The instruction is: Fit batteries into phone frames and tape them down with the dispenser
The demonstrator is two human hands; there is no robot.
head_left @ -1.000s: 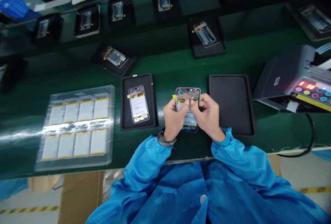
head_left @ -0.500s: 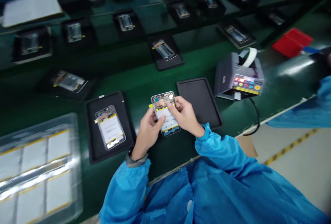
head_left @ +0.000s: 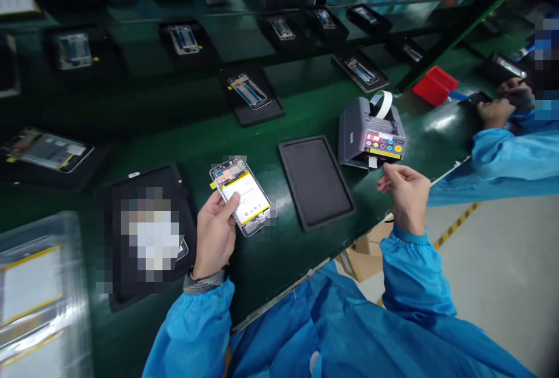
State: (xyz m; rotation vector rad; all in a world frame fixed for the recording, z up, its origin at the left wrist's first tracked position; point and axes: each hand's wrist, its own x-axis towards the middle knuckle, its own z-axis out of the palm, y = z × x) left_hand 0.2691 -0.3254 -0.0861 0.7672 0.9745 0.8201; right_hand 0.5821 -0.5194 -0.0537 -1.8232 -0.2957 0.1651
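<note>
My left hand (head_left: 218, 229) holds an opened phone (head_left: 242, 194), its thumb across the white battery and its fingers under the frame. Circuit parts show at the phone's upper end, and a yellow tab sticks out at its left edge. My right hand (head_left: 404, 191) is raised at the front of a grey tape dispenser (head_left: 371, 133), its fingers bent and slightly apart with nothing visible in them. A short white piece of tape (head_left: 372, 162) sticks out of the dispenser's mouth, just left of my fingertips. Between the phone and the dispenser lies a black tray (head_left: 317, 183).
At left, a black tray (head_left: 120, 290) bears a partly blurred phone, beside a clear plastic tray (head_left: 76, 250) of batteries. Several phones in black trays line the green bench and shelf. Co-workers' hands (head_left: 498, 111) are at right and far side. A red dustpan (head_left: 435, 85) lies behind the dispenser.
My right hand has left the phone and moved right to the tape dispenser. My left hand keeps the phone, now tilted differently. The view has shifted to the right.
</note>
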